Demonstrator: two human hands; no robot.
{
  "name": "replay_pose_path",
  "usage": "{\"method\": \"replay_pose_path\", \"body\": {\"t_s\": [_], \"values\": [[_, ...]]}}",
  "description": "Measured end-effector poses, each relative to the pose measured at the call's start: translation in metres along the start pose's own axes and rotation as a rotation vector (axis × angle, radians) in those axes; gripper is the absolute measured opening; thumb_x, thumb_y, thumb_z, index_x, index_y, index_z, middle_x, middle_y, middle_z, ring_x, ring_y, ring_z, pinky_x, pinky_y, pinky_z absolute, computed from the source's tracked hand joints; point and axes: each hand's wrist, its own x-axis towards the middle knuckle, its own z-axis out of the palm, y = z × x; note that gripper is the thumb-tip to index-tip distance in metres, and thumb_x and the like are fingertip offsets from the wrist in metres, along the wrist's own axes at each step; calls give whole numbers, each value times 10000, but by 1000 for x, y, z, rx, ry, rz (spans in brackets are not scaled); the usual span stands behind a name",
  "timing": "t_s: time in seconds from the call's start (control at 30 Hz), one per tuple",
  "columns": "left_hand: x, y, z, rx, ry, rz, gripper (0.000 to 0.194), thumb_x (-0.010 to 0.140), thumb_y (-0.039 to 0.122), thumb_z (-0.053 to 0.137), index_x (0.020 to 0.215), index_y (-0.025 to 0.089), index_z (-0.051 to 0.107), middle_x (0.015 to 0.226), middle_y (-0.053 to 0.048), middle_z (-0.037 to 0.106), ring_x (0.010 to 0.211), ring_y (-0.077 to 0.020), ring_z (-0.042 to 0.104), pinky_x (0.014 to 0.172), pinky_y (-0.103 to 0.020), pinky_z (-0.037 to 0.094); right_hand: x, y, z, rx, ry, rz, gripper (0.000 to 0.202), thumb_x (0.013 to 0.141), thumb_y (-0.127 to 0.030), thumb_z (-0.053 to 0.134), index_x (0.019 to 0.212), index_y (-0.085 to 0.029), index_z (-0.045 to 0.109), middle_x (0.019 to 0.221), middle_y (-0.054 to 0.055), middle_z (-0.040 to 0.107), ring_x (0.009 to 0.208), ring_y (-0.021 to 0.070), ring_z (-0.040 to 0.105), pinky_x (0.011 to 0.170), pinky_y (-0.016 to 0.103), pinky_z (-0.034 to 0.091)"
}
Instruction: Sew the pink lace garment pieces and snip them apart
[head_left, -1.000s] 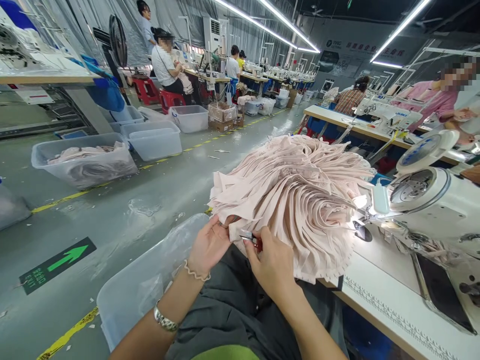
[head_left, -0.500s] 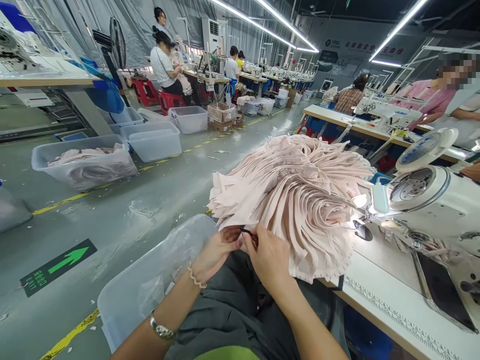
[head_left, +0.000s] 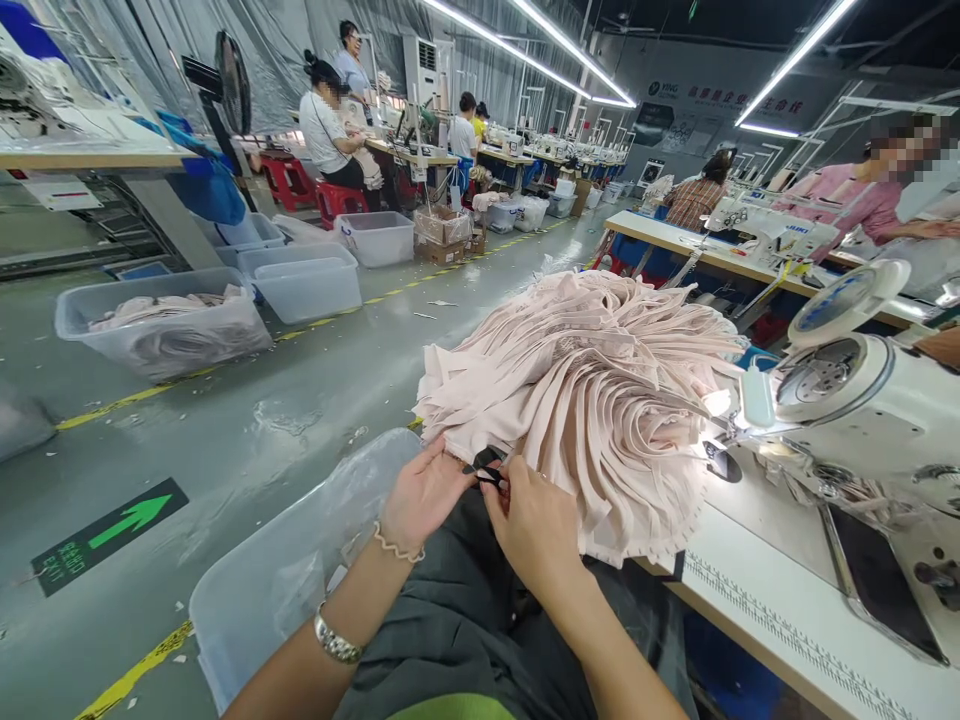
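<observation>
A small black item (head_left: 489, 468), too small to name surely, sits between my two hands at the near edge of a big fanned pile of pale pink fabric pieces (head_left: 592, 390). Pinched fingers of my right hand (head_left: 536, 515) grip its right side. My left hand (head_left: 427, 500) is turned palm up with its fingers stretched toward the fabric edge, its thumb side close against the black item. The pile rests on the white sewing table (head_left: 757, 600), above my lap.
A white sewing machine (head_left: 870, 400) and a phone (head_left: 885, 580) are on the right. A clear plastic bin (head_left: 255, 570) stands left of my legs. Farther off are a bin of pink fabric (head_left: 169, 325), a fan (head_left: 232, 85) and several people at sewing tables.
My left hand has opened and turned palm up, shifting slightly left. More of the black item shows. In the background, a standing person has moved right and a person in pink has stretched out an arm.
</observation>
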Motion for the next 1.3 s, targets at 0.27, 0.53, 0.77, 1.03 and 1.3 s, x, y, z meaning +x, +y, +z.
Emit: {"method": "replay_pose_path", "body": {"t_s": [0.27,0.53,0.77,1.03,1.3], "values": [[-4,-15,-24,127,69,53,128,839,157,648,953,203,684,1068,-38,715,1016,-213,649,960,-423,485,-2,9,6,-49,41,24,181,951,-327,510,823,-205,549,657,8,696,541,169,646,480,262,235],[-12,-54,-30,395,-3,-94,173,714,137,784,876,105,734,855,-88,736,799,-187,665,764,-285,510,-27,28,-3,216,214,116,318,983,-437,407,864,-184,558,657,17,671,570,148,642,535,229,374],[-6,-22,-17,58,105,76,112,837,128,617,863,188,708,990,-21,747,1015,-176,668,984,-316,486,-36,18,-5,197,148,56,204,956,-363,473,893,-184,549,677,0,655,587,153,634,548,238,358],[-11,-24,-13,-24,143,12,197,899,132,541,1011,175,697,1012,-36,739,1049,-176,663,1040,-319,457,-19,-1,8,24,34,-87,105,916,-272,549,836,-204,538,677,-3,669,545,153,610,499,269,226],[-25,-51,-35,372,-43,-224,167,738,132,766,901,131,729,878,-70,740,783,-179,671,817,-311,524,-45,24,7,144,191,34,279,996,-367,414,819,-192,539,636,3,654,527,138,605,517,245,306]]}}
